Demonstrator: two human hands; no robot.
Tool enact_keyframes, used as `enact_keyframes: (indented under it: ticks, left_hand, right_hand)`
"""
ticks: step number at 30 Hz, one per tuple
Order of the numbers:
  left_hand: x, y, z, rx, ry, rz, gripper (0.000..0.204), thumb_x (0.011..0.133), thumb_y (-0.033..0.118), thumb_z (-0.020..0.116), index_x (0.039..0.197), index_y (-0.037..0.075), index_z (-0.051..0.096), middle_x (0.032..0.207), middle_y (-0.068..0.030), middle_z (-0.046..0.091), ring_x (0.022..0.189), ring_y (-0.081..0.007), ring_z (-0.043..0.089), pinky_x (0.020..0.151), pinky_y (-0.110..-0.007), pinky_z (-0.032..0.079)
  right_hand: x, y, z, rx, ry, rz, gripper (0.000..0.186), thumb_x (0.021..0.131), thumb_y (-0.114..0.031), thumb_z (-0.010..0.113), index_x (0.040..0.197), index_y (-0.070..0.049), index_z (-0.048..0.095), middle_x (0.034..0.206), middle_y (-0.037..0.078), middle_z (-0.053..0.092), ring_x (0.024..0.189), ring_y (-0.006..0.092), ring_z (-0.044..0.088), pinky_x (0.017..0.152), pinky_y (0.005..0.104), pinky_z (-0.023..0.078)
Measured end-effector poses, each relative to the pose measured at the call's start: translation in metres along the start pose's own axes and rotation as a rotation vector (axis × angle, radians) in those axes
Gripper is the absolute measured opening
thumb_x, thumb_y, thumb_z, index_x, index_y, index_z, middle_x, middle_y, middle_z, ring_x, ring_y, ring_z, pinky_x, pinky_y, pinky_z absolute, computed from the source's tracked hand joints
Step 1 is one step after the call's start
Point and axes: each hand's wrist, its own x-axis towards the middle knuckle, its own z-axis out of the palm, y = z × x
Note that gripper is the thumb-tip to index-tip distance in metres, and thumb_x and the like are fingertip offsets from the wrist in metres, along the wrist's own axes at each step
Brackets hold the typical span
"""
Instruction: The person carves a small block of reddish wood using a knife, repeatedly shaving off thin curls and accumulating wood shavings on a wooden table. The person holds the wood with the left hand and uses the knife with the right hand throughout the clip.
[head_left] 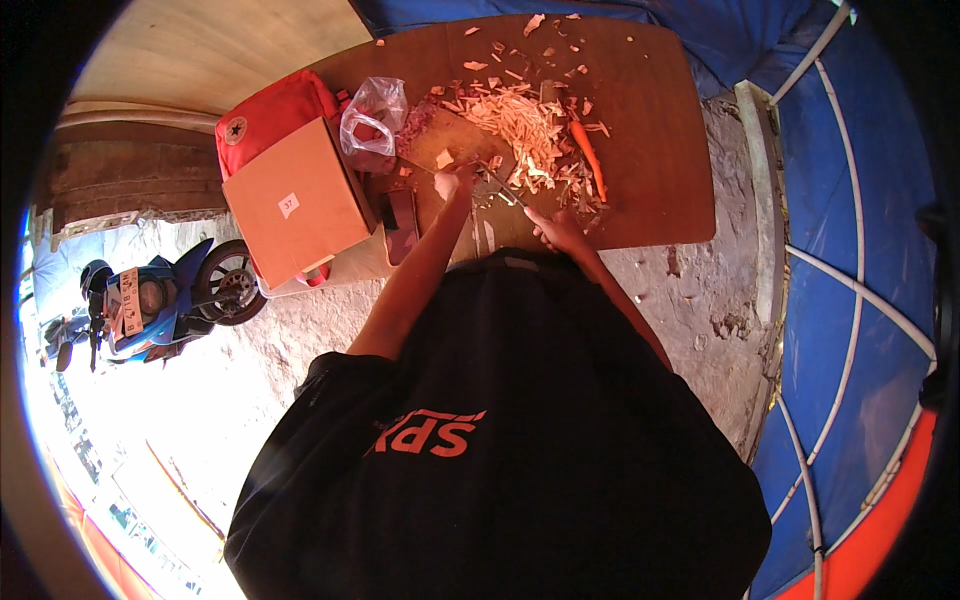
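Observation:
My right hand [557, 228] grips a knife [510, 193] near the table's front edge, its thin blade pointing up and to the left. To its left, my left hand [453, 183] is closed at the near edge of a tan cutting board [455, 138]; whatever its fingers hold is too small to make out. A pale flat piece [444, 158] lies on the board just beyond that hand. Beyond the knife spreads a heap of pale cut strips [515, 115]. An orange carrot [588, 160] rests along the heap's right side. Small purplish chopped bits [414, 122] sit at the board's left.
A clear plastic bag [372, 125] stands left of the board. Further left are a cardboard box [298, 208] and a red bag [270, 118]. A dark flat object [400, 222] lies by my left forearm. Scraps litter the brown table [665, 140]. A motorcycle [160, 300] is parked left.

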Motion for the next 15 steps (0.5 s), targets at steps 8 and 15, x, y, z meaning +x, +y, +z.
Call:
enact_keyframes:
  ticks: [8,15]
  left_hand:
    - [-0.007,0.0,-0.001,0.046,0.008,0.091,0.014,0.07,0.011,0.075,0.08,0.001,0.073,0.063,-0.0085,0.066,0.056,-0.0162,0.065,0.053,-0.027,0.052]
    - [-0.007,0.002,-0.003,0.113,-0.003,0.108,0.017,0.067,0.012,0.079,0.078,0.001,0.073,0.063,-0.0075,0.066,0.055,-0.014,0.063,0.053,-0.026,0.05]
  right_hand:
    - [0.013,0.001,0.001,-0.154,0.084,-0.262,0.064,0.08,-0.064,0.059,0.063,-0.002,0.06,0.047,0.003,0.05,0.039,0.0132,0.049,0.04,0.0279,0.038]
    - [0.025,-0.023,-0.002,-0.012,-0.026,-0.128,0.066,0.079,-0.063,0.06,0.064,0.0,0.061,0.048,0.003,0.05,0.039,0.0125,0.049,0.04,0.0274,0.039]
